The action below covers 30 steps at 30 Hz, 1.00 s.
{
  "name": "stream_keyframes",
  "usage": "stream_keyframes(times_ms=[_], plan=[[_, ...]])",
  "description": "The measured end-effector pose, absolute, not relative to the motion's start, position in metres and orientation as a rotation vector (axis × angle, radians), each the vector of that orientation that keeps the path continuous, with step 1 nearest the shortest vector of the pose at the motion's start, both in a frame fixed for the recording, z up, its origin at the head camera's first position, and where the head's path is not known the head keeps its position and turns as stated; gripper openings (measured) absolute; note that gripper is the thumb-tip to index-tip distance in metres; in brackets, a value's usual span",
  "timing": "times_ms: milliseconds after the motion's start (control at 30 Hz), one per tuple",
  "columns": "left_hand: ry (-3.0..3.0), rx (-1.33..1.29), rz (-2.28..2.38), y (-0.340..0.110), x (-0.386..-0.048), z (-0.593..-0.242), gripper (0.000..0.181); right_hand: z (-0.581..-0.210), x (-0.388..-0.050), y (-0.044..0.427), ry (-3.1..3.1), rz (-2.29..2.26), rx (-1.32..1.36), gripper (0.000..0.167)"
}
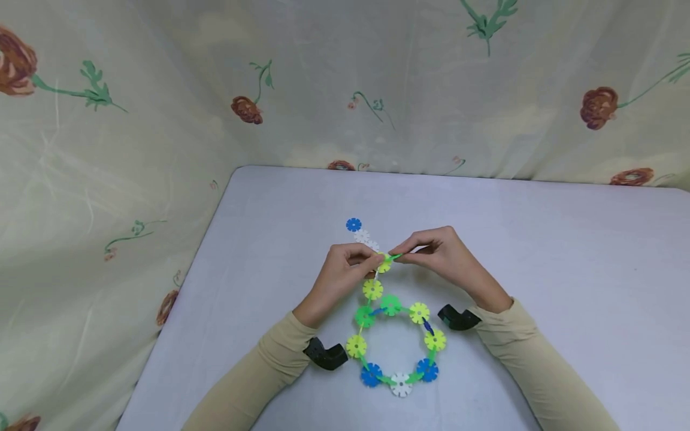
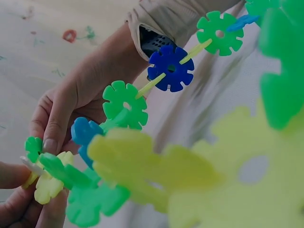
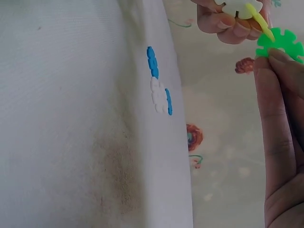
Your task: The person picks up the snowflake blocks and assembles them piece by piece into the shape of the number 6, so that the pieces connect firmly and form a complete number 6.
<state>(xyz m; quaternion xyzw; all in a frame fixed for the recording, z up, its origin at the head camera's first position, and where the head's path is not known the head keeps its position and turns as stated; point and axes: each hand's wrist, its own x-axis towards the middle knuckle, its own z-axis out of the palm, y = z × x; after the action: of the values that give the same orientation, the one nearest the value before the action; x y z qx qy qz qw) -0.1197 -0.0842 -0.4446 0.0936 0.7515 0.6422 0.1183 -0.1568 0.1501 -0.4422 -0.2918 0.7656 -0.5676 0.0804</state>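
Observation:
Between thumb and fingers, my left hand (image 1: 345,269) pinches the end of a chain of notched plastic discs, by a yellow disc (image 1: 384,264). My right hand (image 1: 444,257) pinches a green notched disc (image 3: 285,45), seen edge-on in the head view, where it meets the yellow one. In the right wrist view a yellow disc (image 3: 260,21) links the green disc to a white disc (image 3: 239,6) at the left fingers. The chain runs down from the left hand past another yellow disc (image 1: 372,290) into a ring of green, yellow, blue and white discs.
Past the hands, loose white discs (image 1: 362,236) and a blue disc (image 1: 353,224) lie on the white table (image 1: 566,257). A flowered cloth (image 1: 323,72) hangs behind the table. Black wrist cameras sit at the left wrist (image 1: 326,354) and right wrist (image 1: 459,318).

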Motion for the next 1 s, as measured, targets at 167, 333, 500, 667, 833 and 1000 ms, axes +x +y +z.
stream_keyframes(times_ms=[167,333,500,667,833,1000], plan=[[2.172,0.249,1.877,-0.084,-0.12,-0.444,0.021,-0.442,-0.159,0.151,2.254,-1.684,-0.834,0.013],[2.17,0.265,1.869,-0.084,-0.12,-0.446,0.021,-0.442,-0.161,0.155,2.24,-1.65,-0.811,0.013],[2.164,0.285,1.862,-0.084,-0.12,-0.446,0.021,-0.445,-0.165,0.161,2.231,-1.593,-0.768,0.019],[2.159,0.276,1.848,-0.083,-0.12,-0.445,0.022,-0.451,-0.171,0.158,2.294,-1.49,-0.716,0.021],[2.16,0.273,1.85,-0.083,-0.121,-0.444,0.021,-0.455,-0.178,0.151,2.351,-1.41,-0.666,0.023],[2.145,0.269,1.859,-0.085,-0.122,-0.443,0.02,-0.459,-0.187,0.142,2.366,-1.357,-0.64,0.024]])
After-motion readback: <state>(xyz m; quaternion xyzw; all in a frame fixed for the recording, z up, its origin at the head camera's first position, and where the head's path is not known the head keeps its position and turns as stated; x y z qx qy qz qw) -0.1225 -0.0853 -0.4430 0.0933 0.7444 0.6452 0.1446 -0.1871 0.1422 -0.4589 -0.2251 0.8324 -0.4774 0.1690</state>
